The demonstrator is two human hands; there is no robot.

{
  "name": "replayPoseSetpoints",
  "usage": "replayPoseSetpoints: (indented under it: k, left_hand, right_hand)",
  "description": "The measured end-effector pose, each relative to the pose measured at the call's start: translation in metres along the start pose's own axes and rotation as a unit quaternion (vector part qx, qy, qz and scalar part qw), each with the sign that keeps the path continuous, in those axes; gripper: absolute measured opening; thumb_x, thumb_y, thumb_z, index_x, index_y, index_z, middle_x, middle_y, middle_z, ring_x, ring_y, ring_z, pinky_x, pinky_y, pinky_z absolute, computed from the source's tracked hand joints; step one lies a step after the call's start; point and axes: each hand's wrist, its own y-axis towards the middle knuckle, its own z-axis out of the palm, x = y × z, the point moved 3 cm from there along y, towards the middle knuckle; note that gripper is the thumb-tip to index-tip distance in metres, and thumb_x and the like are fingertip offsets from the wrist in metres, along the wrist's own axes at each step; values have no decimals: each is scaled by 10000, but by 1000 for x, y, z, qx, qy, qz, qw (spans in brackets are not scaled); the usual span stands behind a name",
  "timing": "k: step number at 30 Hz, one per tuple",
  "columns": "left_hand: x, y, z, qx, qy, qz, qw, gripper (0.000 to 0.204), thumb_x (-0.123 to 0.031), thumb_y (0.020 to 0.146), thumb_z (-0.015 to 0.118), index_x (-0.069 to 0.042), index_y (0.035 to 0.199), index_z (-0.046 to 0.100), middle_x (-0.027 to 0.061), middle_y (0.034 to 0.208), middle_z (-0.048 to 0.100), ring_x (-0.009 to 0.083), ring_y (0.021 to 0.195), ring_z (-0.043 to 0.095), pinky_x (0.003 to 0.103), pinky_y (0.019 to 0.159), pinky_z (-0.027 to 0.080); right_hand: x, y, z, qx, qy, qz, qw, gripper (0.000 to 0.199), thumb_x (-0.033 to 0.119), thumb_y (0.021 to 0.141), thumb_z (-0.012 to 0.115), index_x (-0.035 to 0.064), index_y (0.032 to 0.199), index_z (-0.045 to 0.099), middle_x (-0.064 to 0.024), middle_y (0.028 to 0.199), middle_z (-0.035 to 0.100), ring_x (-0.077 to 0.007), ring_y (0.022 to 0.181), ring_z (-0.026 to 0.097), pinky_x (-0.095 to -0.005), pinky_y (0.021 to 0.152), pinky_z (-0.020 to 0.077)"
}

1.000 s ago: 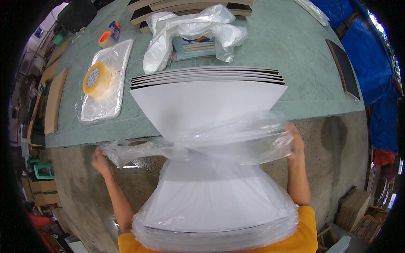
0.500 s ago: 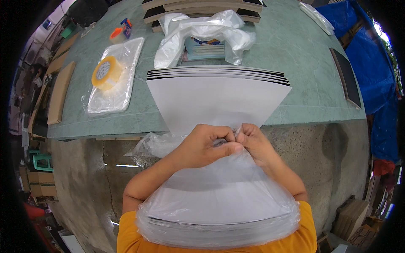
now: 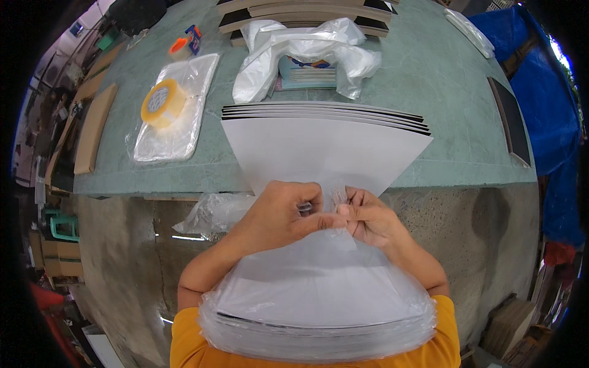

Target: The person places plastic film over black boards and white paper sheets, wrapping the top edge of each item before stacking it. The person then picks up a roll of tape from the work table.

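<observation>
My left hand (image 3: 285,211) is closed, its thumb and curled fingers pinching clear plastic. Beside it my right hand (image 3: 368,214) pinches the same film, with a short piece of it stretched between the two hands. The film belongs to a clear plastic bag (image 3: 319,343) around a stack of white sheets or boards, which rests against my body. Just beyond my hands, a fanned stack of white boards with dark edges (image 3: 325,144) leans at the table's near edge. A loose, crumpled part of plastic (image 3: 211,214) hangs to the left of my left wrist.
On the green table (image 3: 454,135) lie a roll of clear tape (image 3: 162,104) on flat plastic bags (image 3: 172,144), an orange-cored tape dispenser (image 3: 184,46), and a crumpled white plastic bag (image 3: 254,67). Thick boards (image 3: 307,9) are stacked at the back. A dark panel (image 3: 510,122) lies right.
My hands have drawn slightly apart, and film now shows stretched between them. The loose plastic at the left has shifted a little left. The table's things sit slightly farther right in view.
</observation>
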Motion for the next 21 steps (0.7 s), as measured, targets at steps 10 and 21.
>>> replayPoseSetpoints:
  k: [10,21]
  left_hand:
    - [73,-22,-42,-189,-7,-72,979,125,-103,754,583,19,743,559,46,699,568,87,658,506,226,585,411]
    - [32,-12,21,-45,394,46,917,520,-92,613,661,-17,1076,437,128,947,513,282,926,500,321,664,470]
  right_hand:
    - [10,-22,-18,61,30,-81,994,195,215,837,552,40,758,513,-19,707,527,-107,649,483,-234,602,395]
    - [69,-38,28,28,-188,-437,879,214,182,806,564,57,652,482,-40,694,442,-130,646,461,-252,573,387]
